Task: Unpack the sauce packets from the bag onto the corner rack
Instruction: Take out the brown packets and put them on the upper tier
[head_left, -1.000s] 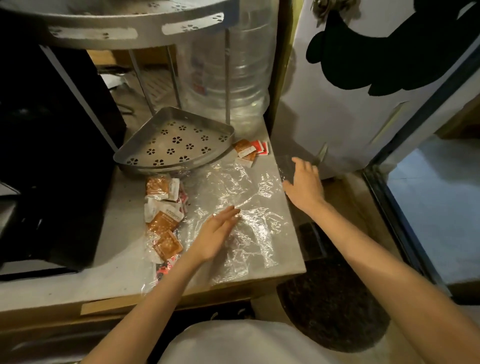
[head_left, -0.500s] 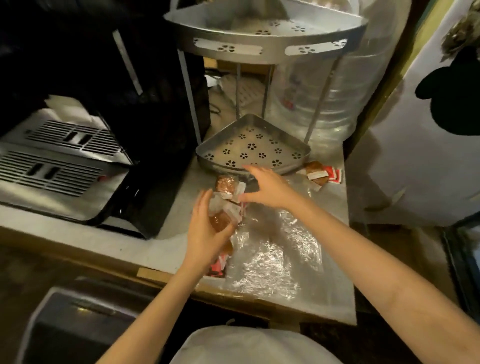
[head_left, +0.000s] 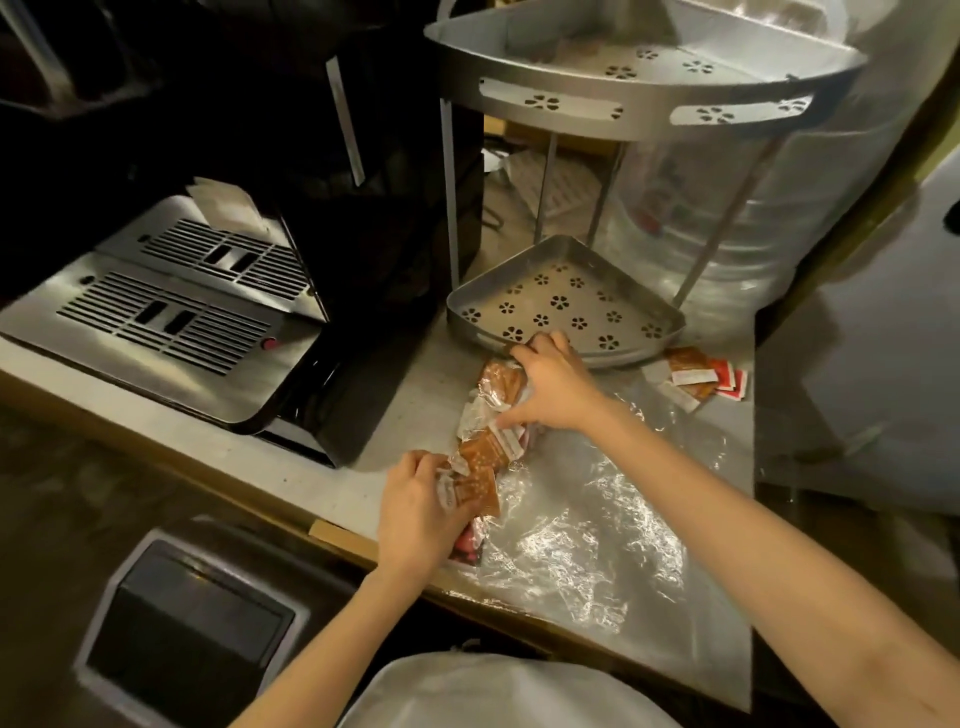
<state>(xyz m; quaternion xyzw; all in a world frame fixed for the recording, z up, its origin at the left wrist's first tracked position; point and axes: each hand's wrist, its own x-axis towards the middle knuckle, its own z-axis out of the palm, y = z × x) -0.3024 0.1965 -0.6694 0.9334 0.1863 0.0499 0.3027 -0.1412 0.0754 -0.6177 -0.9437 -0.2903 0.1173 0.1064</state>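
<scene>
Both hands are down on the desk (head_left: 291, 457) among a heap of sauce packets (head_left: 485, 457) that lies near the desk's front edge, at the left end of a clear plastic bag (head_left: 582, 525). The bag is spread flat and crinkled, reaching toward the desk's front right corner. The left hand (head_left: 415, 514) has its fingers (head_left: 415, 465) curled round the nearer packets, brown ones on top with red ones showing beneath. The right hand (head_left: 556, 384) reaches across to the far end of the heap; its fingers (head_left: 524, 353) are bent down on the brown packets there, just in front of the corner rack (head_left: 644, 93), though I cannot quite tell whether they pinch a packet or only the plastic over it.

The rack stands at the back of the desk, its lower tray (head_left: 563, 312) perforated with little flower holes and holding no packets. A second small pile of brown and red packets (head_left: 701, 374) lies apart, near the desk's right edge beside the tray. A black and silver machine (head_left: 208, 291) fills the left side, and a big clear water bottle (head_left: 727, 223) stands behind the rack.
</scene>
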